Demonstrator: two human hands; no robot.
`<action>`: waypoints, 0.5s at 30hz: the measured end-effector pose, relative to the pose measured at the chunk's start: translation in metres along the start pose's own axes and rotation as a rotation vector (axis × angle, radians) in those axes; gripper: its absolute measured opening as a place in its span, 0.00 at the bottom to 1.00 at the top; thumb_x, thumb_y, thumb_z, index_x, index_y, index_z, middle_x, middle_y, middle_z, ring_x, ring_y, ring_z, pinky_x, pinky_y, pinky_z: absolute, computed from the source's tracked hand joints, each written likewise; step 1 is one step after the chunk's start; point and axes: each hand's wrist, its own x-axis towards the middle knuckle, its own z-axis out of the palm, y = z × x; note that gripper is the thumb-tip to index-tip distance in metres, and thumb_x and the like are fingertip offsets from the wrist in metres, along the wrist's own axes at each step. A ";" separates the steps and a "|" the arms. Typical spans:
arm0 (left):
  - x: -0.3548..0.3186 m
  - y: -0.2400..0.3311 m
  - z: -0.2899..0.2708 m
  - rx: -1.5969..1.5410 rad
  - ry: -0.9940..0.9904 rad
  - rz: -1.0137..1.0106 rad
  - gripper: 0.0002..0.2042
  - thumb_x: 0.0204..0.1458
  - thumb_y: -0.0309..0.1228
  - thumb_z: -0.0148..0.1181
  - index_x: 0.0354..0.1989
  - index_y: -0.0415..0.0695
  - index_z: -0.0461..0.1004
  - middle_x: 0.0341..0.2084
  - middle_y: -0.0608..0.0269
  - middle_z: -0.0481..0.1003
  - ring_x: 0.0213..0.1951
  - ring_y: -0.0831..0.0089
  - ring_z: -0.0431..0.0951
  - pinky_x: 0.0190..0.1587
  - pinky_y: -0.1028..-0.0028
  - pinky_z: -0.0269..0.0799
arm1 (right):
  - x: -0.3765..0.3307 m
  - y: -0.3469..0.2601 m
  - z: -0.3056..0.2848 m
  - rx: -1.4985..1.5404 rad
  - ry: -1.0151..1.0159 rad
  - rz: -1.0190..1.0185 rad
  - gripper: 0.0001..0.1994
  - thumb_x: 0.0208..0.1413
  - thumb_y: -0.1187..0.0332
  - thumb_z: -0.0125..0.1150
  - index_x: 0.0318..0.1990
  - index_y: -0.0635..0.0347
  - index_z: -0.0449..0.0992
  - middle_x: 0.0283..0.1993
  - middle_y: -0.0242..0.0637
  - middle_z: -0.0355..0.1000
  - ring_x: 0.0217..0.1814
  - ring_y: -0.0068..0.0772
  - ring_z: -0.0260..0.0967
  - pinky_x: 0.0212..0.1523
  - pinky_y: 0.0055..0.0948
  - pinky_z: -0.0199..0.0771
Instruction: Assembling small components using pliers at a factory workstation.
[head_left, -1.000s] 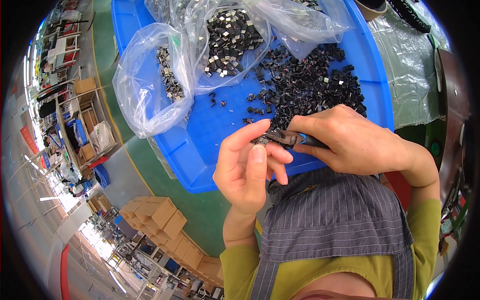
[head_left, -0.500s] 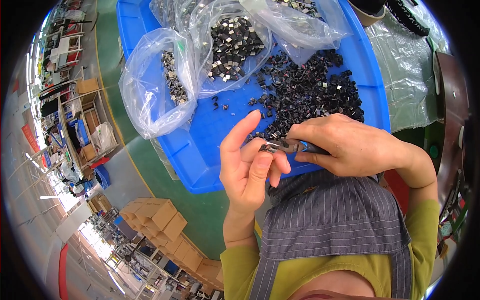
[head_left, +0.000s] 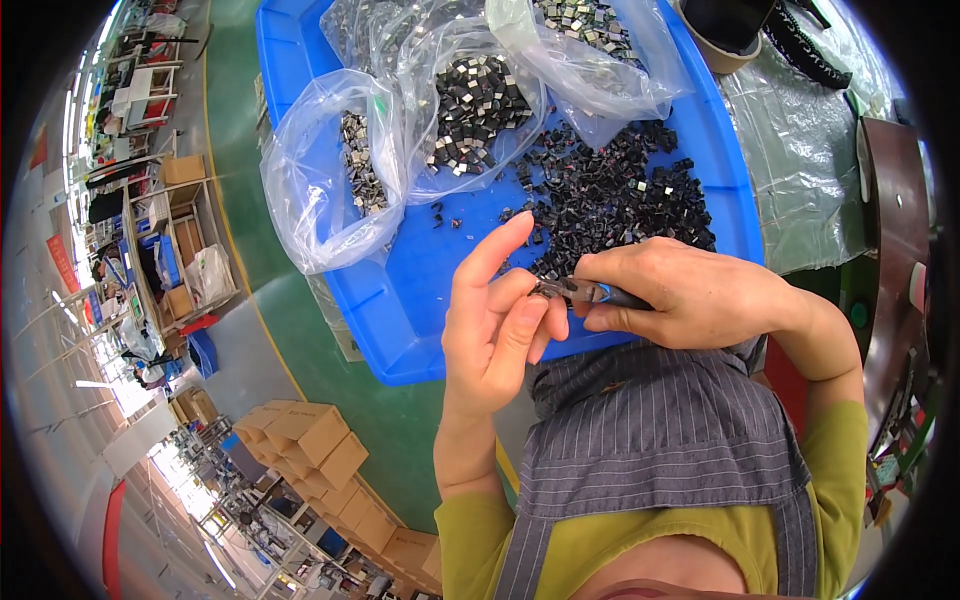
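My left hand (head_left: 488, 345) pinches a small black part (head_left: 545, 289) between thumb and fingers, its index finger stretched upward. My right hand (head_left: 690, 295) is closed around pliers (head_left: 622, 297) with black and blue handles. The jaws of the pliers meet the small part at the left fingertips; whether they grip it is too small to tell. Both hands are over the near edge of a blue tray (head_left: 395, 310). Just beyond them lies a loose pile of small black pieces (head_left: 620, 205).
Clear plastic bags stand in the tray, one holding black and silver parts (head_left: 480, 105), another at the left holding smaller pieces (head_left: 362, 165). A round container (head_left: 720, 50) is at the far right. Cardboard boxes (head_left: 310, 445) and shelving (head_left: 165, 240) line the floor at left.
The view has shifted slightly, so the tray sits a little differently. The small part has turned in the left fingers and shows less silver; the pliers remain against it.
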 end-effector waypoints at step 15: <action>0.008 -0.013 -0.005 0.911 0.099 0.465 0.06 0.51 0.23 0.59 0.35 0.34 0.72 0.19 0.57 0.71 0.17 0.65 0.70 0.19 0.71 0.64 | 0.000 -0.002 0.004 0.022 0.097 0.025 0.11 0.57 0.66 0.56 0.40 0.66 0.68 0.22 0.55 0.68 0.29 0.60 0.67 0.29 0.48 0.64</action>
